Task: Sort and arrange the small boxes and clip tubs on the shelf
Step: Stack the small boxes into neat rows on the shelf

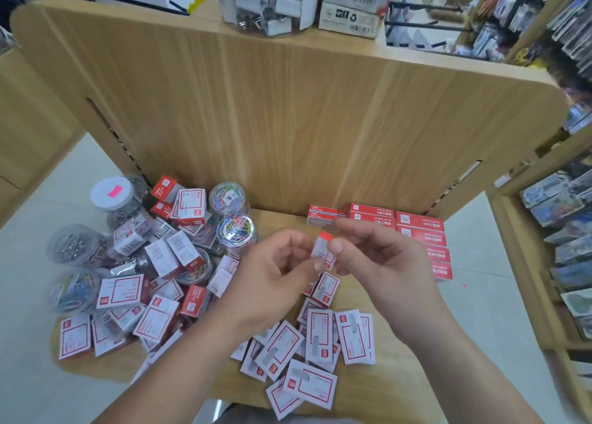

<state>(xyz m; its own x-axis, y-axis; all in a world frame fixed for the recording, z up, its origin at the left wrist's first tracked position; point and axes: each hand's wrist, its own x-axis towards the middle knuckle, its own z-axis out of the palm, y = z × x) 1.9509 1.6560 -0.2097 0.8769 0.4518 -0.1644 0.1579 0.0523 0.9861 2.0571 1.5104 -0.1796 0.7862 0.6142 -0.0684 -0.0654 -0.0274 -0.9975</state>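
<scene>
Left hand (275,263) and right hand (378,257) pinch one small box (322,247) above the shelf (282,222), where a loosened fingertip hold could drop it among the unsorted boxes (317,337).

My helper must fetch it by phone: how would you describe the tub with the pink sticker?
Look at the low wooden shelf below the tall wood panel, at its back left corner. Among the clear clip tubs there, the sticker tub is the rearmost on the left; it alone has a white lid bearing a pink sticker.
</scene>
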